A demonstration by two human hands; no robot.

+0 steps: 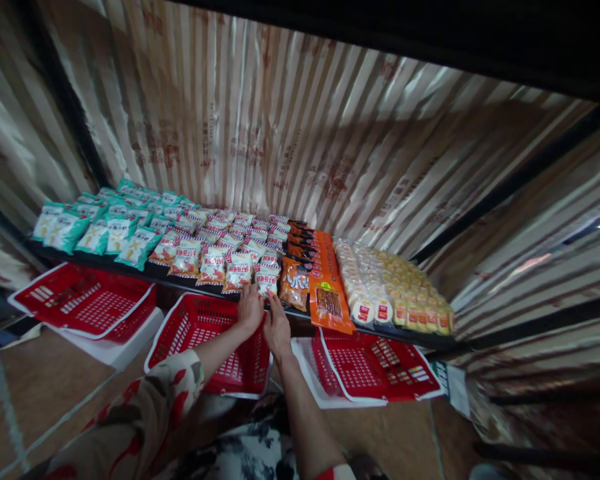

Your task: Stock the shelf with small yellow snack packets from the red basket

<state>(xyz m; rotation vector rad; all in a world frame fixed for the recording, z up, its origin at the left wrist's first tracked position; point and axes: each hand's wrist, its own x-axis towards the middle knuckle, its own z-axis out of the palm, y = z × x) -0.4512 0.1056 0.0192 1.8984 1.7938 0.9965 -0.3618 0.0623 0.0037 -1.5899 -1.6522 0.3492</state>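
Observation:
At the front edge of a low black shelf, a white snack bag with red print and a striped top stands in the row. My left hand is at its lower left side, fingers bent and close together. Against its lower right corner is my right hand, the fingers also drawn together around the edge. The bag partly hides the fingertips. Just left is a matching snack bag, close to my left fingers. An orange-brown snack packet lies right of my right hand.
Teal snack bags fill the shelf's left end. Rightward lie a long orange packet, white round packs and yellow packs. Below are red baskets. A striped sheet hangs behind; black posts frame it.

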